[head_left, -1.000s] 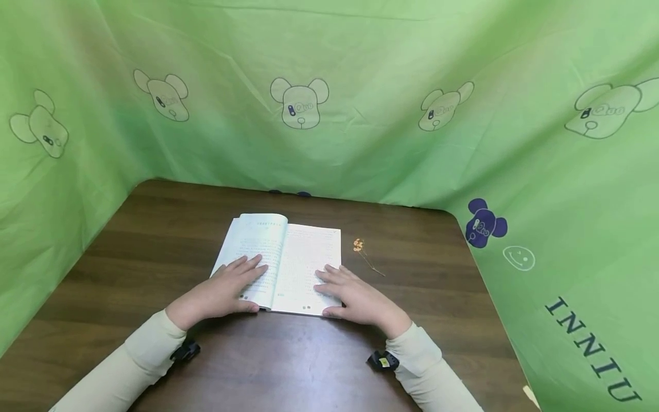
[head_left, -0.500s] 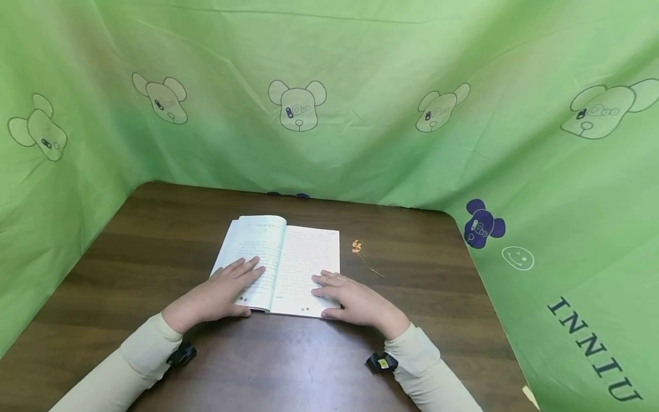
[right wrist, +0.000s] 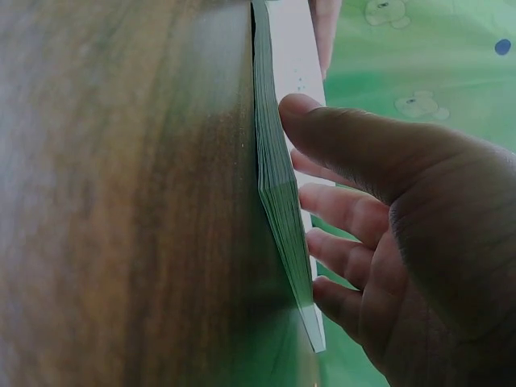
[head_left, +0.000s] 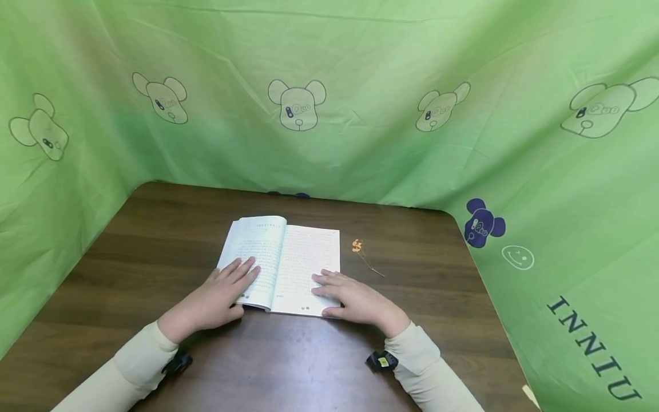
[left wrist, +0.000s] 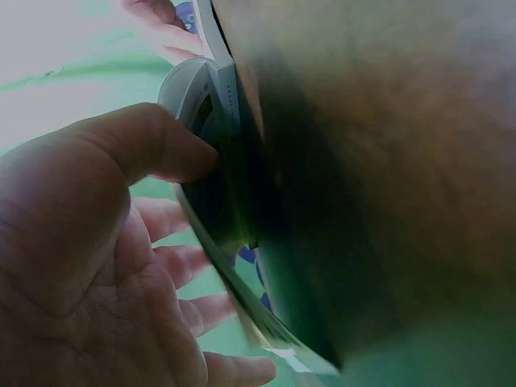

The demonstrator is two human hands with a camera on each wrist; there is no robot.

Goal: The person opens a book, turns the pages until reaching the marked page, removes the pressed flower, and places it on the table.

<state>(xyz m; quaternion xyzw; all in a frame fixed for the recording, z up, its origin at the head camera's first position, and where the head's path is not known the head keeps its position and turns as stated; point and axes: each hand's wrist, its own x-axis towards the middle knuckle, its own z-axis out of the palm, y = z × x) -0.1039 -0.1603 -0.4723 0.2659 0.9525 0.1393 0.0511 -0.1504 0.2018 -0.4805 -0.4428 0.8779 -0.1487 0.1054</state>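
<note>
An open book (head_left: 305,257) with printed pages lies on the wooden table in the head view. My left hand (head_left: 210,300) rests with its fingers spread over the lower part of the left page, thumb just off the bottom edge. In the left wrist view, that side of the book (left wrist: 227,101) bows up from the table, and the thumb (left wrist: 165,145) stands at its lower edge. My right hand (head_left: 362,301) lies spread on the lower right of the right page. The right wrist view shows its thumb (right wrist: 330,117) on the page above the thick page block (right wrist: 278,161).
A small dried orange flower (head_left: 357,246) on a thin stem lies right of the book on the brown table (head_left: 154,246). A green curtain (head_left: 360,149) with printed bear heads hangs round the back and sides. Black wrist cameras sit on both sleeves.
My left hand has slid left and slightly down across the left page, its thumb moving off the page past the bottom edge. The right hand has stayed nearly in place.
</note>
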